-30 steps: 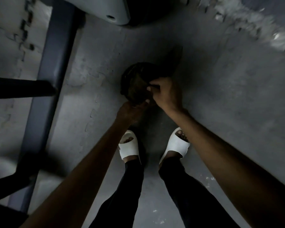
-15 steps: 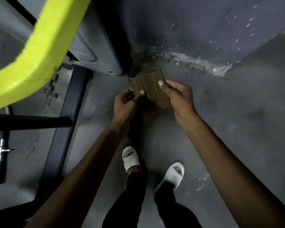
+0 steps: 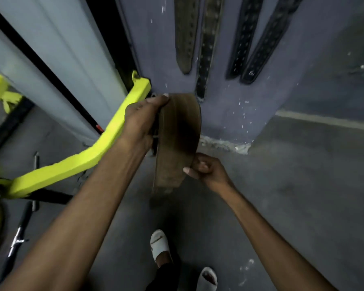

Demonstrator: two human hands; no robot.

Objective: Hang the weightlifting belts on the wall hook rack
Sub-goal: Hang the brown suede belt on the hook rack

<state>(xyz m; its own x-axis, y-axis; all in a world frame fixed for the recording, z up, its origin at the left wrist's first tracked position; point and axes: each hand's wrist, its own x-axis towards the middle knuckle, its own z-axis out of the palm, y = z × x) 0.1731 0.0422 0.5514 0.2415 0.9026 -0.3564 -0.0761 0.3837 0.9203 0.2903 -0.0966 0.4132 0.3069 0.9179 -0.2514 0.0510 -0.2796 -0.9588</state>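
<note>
Brown belt held before the wall: left hand clamped on its upper edge, right hand gripping its lower side; 4 hanging belts above

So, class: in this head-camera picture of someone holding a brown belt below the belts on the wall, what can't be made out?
- Hook rack: cut off by the top edge; only the hanging belts show.
- Brown belt: its buckle end is hidden behind the left hand.
- Right hand: motion blur smears the fingers.
- Belt markings: too small and dark.
</note>
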